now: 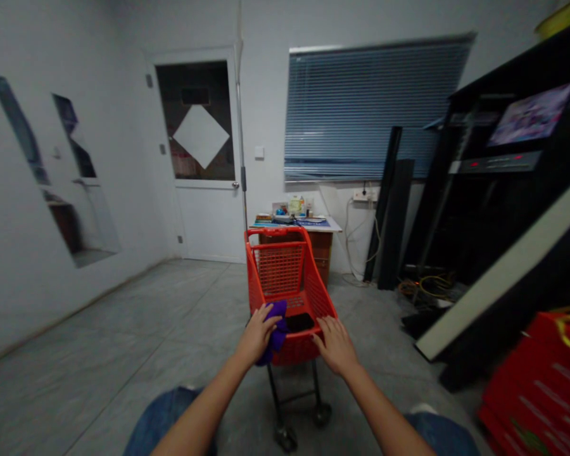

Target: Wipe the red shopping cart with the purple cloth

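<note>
Your left hand [258,334] is curled around a bunched purple cloth [277,330], with the fingers pressing it against the near rim of a red plastic shopping trolley [285,272]. The lower end of the cloth hangs outside the basket. Your right hand [335,346] rests on the near right of that rim, its fingers slightly spread and holding nothing. A flat black object [299,322] lies inside the basket, just beyond the rim and between your hands. A firm, bunched grip keeps the cloth from slipping off the rim's edge.

The trolley's wheels [285,437] stand just ahead of your denim-covered knees [168,418]. Grey floor tiles [123,329] stretch from its left side to the white wall. On the right, a black equipment rack [456,253] and a red bag [532,386] sit closer. Straight ahead, beyond the trolley's far rim, stands a wooden desk [320,250] crowded with small items.
</note>
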Demonstrator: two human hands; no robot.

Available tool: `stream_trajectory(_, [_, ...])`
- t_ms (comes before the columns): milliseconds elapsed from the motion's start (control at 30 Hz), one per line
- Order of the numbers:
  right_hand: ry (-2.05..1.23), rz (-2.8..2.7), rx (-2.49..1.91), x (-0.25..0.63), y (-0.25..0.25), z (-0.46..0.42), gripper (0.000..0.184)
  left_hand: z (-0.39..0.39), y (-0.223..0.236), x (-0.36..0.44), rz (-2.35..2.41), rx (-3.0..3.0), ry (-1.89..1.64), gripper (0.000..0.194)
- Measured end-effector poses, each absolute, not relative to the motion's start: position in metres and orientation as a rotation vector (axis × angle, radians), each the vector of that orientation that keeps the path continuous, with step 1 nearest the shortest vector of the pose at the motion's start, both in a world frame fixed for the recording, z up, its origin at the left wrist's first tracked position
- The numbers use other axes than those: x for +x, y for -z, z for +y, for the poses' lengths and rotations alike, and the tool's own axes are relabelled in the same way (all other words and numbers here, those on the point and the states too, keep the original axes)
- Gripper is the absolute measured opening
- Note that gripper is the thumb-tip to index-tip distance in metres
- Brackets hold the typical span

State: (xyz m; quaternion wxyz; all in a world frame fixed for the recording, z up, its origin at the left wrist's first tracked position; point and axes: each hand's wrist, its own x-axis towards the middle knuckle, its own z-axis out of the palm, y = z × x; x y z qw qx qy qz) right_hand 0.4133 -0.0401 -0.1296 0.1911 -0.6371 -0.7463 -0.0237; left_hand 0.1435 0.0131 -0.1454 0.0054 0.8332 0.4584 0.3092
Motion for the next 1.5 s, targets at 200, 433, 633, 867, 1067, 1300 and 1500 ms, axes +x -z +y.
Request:
stream_trajectory(200, [0.077, -2.099, -1.761, 0.392, 0.131, -0.051, 0.06, 0.056, 0.112, 0.132, 1.592, 2.452, -0.97, 0.036])
stream_trajectory(433, [0.045, -2.121, -1.758, 0.364, 0.129, -0.054, 0.068, 0.023, 0.136, 0.144, 1.85, 2.387, -1.065, 0.036])
stream_trajectory(633, [0.029, -2.12, -1.769, 0.368, 0.125, -0.052, 0.068, -0.031, 0.161, 0.187, 1.878, 2.465, -1.11, 0.044])
stream_trajectory(867, [-0.031, -2.245, -1.699, 0.391, 0.116, -0.05, 0.064, 0.001, 0.14, 0.16, 1.825, 2.376, -1.151, 0.039])
stream_trajectory(1067, [-0.056, -2.204, -1.735, 0.376, 0.119, -0.046, 0.068, -0.009, 0.158, 0.198, 1.948, 2.328, -1.194, 0.044])
stream_trajectory(1300, [-0.034, -2.196, -1.74, 0.386, 0.123, -0.048, 0.064, -0.015, 0.139, 0.208, 1.829, 2.605, -0.953, 0.041])
stream_trajectory(1500, [-0.037, -2.204, -1.697, 0.385, 0.125, -0.048, 0.064, -0.006, 0.137, 0.162, 2.0, 2.583, -0.978, 0.04])
